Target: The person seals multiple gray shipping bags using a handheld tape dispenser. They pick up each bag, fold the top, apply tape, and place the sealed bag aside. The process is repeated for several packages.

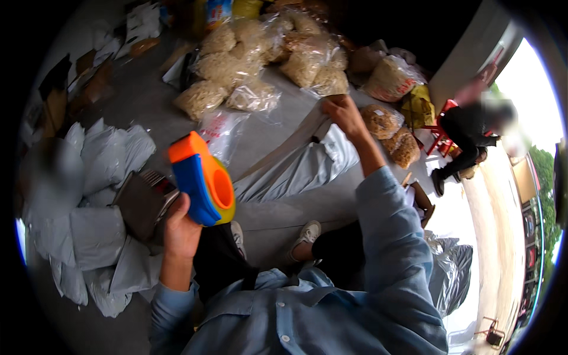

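Observation:
My left hand (181,228) is wrapped round an orange and blue tape dispenser (198,171) with a big orange ring, held up left of centre. Pinched in my raised right hand (348,117) is the top end of a long grey plastic bag (296,171). The bag hangs slanted across the middle, its lower end reaching left behind the dispenser. Folds run along the bag, and what it holds, if anything, is hidden. Just past my left hand sits a dark boxy device (146,198) with what look like keys.
Stuffed grey parcels (97,228) are heaped at the left. Clear bags of pale strips (236,62) cover the far floor; bags of brown pieces (392,135) lie beyond my right hand. A person (473,127) sits on a red stool (436,133) at the right. A black plastic bag (451,275) lies near my right elbow.

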Motion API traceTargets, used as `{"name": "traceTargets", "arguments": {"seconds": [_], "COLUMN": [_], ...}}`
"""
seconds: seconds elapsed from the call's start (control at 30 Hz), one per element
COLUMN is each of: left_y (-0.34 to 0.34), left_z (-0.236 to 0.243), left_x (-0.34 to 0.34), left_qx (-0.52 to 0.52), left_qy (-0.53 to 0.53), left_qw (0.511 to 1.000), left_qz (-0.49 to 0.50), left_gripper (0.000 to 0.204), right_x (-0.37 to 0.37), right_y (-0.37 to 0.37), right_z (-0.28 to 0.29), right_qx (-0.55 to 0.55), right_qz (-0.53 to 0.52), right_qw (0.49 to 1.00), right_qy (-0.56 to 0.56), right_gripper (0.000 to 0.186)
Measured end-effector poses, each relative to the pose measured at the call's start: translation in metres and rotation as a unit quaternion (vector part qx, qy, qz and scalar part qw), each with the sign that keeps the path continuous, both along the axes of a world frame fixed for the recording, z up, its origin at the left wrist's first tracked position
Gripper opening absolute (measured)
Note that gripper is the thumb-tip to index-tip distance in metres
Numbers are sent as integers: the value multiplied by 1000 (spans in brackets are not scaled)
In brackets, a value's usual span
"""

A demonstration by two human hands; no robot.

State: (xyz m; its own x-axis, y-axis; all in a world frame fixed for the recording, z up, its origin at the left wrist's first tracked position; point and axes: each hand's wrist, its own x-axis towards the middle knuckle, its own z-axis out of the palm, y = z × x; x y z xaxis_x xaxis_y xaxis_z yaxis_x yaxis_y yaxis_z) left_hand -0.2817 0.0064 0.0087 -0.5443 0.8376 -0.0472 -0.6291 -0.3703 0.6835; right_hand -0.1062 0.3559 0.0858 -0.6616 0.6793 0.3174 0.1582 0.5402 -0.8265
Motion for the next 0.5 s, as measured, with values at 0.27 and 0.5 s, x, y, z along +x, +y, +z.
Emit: {"name": "traceTargets", "arguments": {"seconds": [0.27, 0.5], "left_y": [4, 18], "left_z": [8, -12], "left_x": [23, 29], "left_qx": [-13, -50], "left_qy": [-3, 30], "left_qw": [1000, 998], "left_qz": [-28, -38], "left_gripper": [43, 42], "right_x": [-10, 31], "right_y": [-56, -190], "right_z": [6, -192], "right_qx": [350, 187], "right_qz": [56, 98], "right_qw": [920, 940], "right_qy": [-170, -270], "right_gripper": [16, 17]}}
